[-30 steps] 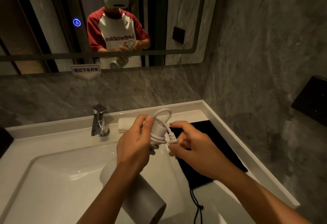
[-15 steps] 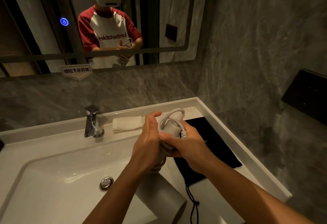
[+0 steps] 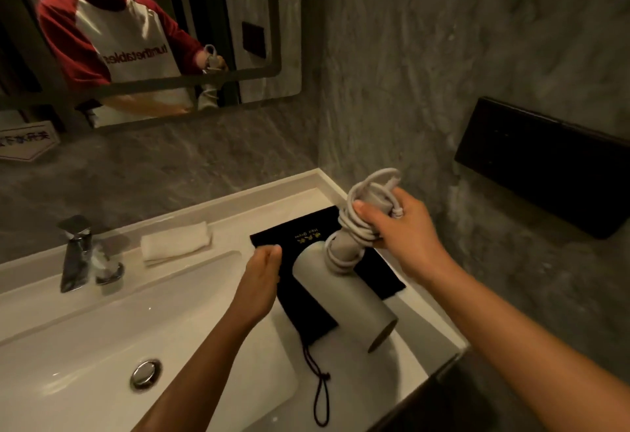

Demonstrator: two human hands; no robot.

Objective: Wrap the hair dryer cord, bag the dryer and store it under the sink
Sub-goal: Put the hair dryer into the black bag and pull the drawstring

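My right hand (image 3: 402,237) grips the handle of the grey hair dryer (image 3: 344,295), holding it above the counter with its barrel pointing down toward me. The white cord (image 3: 358,223) is coiled around the handle, and a loop sticks up above my fingers. Below the dryer a black drawstring bag (image 3: 306,309) lies flat on the white counter, its string (image 3: 320,394) trailing toward me. My left hand (image 3: 262,274) is at the bag's left edge with fingers curled; whether it pinches the cloth is unclear.
A white sink basin (image 3: 102,336) with a chrome drain (image 3: 145,373) fills the left. A chrome faucet (image 3: 80,254) and a folded white towel (image 3: 175,244) sit behind it. A black wall box (image 3: 545,172) is on the right; a mirror (image 3: 136,32) hangs above.
My left hand let go of the dryer and dropped to the bag's left edge. My right hand carried the wrapped dryer to the right, over the bag. The view swung right.
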